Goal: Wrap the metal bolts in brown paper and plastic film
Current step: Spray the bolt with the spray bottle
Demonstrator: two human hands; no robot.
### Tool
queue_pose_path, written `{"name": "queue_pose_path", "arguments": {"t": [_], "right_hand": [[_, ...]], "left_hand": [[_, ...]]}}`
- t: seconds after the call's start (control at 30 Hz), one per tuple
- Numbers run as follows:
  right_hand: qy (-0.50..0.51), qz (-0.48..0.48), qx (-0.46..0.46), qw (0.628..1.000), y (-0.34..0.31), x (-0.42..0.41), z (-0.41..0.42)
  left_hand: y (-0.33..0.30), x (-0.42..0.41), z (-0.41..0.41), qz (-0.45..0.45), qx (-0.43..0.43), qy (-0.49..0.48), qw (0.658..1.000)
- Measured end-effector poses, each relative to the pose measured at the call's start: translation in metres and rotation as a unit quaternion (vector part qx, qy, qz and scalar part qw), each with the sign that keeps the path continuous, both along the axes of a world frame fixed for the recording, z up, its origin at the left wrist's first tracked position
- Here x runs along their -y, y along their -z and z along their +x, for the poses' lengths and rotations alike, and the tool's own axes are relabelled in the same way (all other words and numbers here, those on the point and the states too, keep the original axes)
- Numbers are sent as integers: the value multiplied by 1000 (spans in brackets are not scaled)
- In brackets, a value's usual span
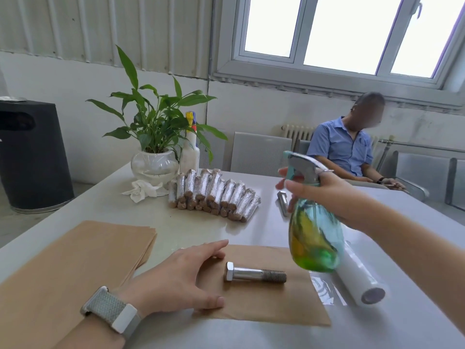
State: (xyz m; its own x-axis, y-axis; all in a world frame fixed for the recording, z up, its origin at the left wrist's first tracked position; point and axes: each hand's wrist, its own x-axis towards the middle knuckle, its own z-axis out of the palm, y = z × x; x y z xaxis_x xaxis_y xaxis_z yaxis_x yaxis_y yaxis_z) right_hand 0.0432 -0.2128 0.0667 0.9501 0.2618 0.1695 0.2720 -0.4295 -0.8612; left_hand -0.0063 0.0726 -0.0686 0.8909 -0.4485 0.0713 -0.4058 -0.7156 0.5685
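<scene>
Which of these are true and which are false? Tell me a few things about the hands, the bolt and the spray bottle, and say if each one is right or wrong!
1. The right hand holds a spray bottle up in the air. True.
2. The bolt is already rolled up in paper. False: it lies bare on a brown paper sheet.
3. The left hand rests flat on the edge of that sheet. True.
4. The roll of plastic film stands upright. False: it lies on its side on the table.
5. A pile of wrapped bolts sits near the potted plant. True.
</scene>
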Motion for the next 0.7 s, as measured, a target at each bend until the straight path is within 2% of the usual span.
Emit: {"name": "queue_pose_path", "arguments": {"t": [0.1, 0.17, 0.23, 0.47, 0.7], "right_hand": [[-27, -148, -108, 983, -4, -3, -31], [-68, -240, -188, 950, 2, -7, -49], [-97, -288, -235, 923, 10, -12, -63], [-105, -329, -280, 896, 19, -32, -71], [-81, -366, -255, 891, 23, -36, -71]], "left_hand": [[-1, 0, -1, -3, -4, 0, 1000], [-2, 1, -1, 0, -2, 3, 1000], [-2, 1, -1, 2, 0, 3, 1000], [-2, 0, -1, -4, 2, 5, 1000], [0, -1, 1, -2, 4, 10, 1000]]}}
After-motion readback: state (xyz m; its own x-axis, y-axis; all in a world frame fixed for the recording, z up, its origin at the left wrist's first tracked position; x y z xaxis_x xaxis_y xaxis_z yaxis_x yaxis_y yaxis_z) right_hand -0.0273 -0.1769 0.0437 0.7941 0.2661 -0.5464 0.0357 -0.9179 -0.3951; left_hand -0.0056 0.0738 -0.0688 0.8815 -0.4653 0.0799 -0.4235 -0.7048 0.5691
